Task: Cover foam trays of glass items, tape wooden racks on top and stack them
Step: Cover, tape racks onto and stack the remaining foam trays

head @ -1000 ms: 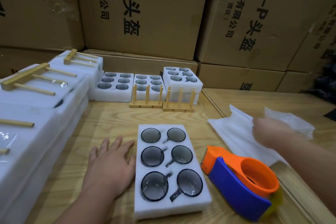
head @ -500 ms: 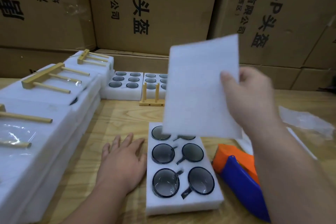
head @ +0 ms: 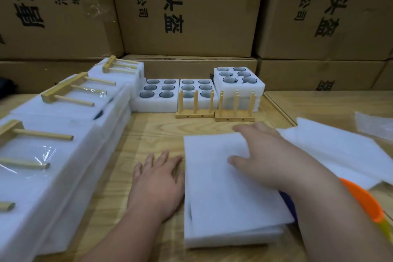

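The foam sheet (head: 229, 187) lies on the foam tray (head: 212, 240), hiding the glass items, long axis running away from the person. It sits slightly skewed. The right hand (head: 265, 155) rests on its far right part, fingers (head: 240, 128) spread flat, apparently gripping nothing. The left hand (head: 158, 178) lies flat on the table (head: 148, 132), touching the tray's left edge. Two wooden racks (head: 214, 104) stand beyond, nearer the right hand. Cardboard boxes (head: 191, 10) wall the back.

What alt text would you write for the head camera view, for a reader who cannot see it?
A person's right hand presses a thin white foam sheet onto a white foam tray; the left hand rests flat on the wooden table. Two upright wooden peg racks stand behind.
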### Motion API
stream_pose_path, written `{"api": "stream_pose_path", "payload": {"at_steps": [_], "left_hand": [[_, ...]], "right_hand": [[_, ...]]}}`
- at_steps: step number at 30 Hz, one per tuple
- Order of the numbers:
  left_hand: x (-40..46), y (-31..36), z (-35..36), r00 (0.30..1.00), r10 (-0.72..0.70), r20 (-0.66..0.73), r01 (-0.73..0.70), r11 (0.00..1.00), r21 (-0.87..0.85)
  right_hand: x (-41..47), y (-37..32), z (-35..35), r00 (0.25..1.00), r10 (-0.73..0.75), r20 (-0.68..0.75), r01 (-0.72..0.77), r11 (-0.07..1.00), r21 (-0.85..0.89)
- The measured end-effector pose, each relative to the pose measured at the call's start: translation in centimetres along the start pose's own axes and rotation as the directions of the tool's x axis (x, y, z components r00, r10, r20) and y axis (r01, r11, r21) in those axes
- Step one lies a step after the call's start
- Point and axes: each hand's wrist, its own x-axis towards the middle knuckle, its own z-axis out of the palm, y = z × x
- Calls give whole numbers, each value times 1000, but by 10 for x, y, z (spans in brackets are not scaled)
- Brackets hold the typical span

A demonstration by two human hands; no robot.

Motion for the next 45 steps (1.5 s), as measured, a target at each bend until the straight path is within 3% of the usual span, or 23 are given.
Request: {"api": "stream_pose_path", "payload": {"at_steps": [3,6,8,13,18,21,23,24,26,27,30,32,34,36,38,39,42,45], "left_hand": [[-1,0,-1,1000,4,3,-4,1000,-3],[-2,0,-1,1000,-3,0,3,1000,-23],[-1,0,-1,1000,-6,-5,6,1000,-26],[-1,0,0,1000,-12,-17,11,1000,-27],[-1,-1,1,1000,-9,-11,9,1000,-17],[0,-1,1,1000,-10,-9,10,1000,-14],[-1,-1,1,1000,-8,-9,8,1000,-20],[-1,-1,0,1000,-4,-6,4,1000,-21],[-1,-1,0,1000,9,6,-8,1000,-12],[-2,-1,0,1000,12,9,-12,1000,-14],[-3,-1,-1,1000,-2,-8,1,999,-43],[-4,-1,-2,1000,0,-14,-1,999,-41],[-4,-1,-1,1000,1,-13,-2,999,-45],[-3,-1,-1,1000,-4,-11,4,999,-49],[-3,0,-1,1000,-5,-15,5,999,-37],[-3,0,-2,1000,-1,-15,1,1000,-27],[-3,-2,-2,999,12,30,-11,1000,-23],[-1,-3,-1,1000,13,23,-13,1000,2]], "right_hand": [[6,-24,8,968,-147,203,142,989,39],[12,-32,15,921,-128,368,148,989,-25],[17,-26,13,922,-105,372,124,992,-28],[37,-1,1,976,-25,215,25,1000,0],[45,6,6,969,92,230,-111,991,75],[46,6,3,998,64,12,-65,984,164],[48,7,-3,982,60,-180,2,946,325],[48,7,-8,964,82,-252,49,880,472],[44,3,-22,911,129,-391,228,634,739],[39,-1,-30,860,161,-484,337,532,777],[23,-8,-51,658,171,-733,633,402,661],[14,-11,-58,631,48,-775,711,366,601],[9,-12,-58,679,-109,-726,689,437,579],[7,-9,-56,781,-261,-567,595,588,549],[4,-3,-56,892,-369,-262,452,743,494],[3,1,-56,911,-405,-77,395,804,445],[-3,9,-59,841,-414,347,329,902,278],[-6,6,-62,804,-351,479,269,935,233]]}}
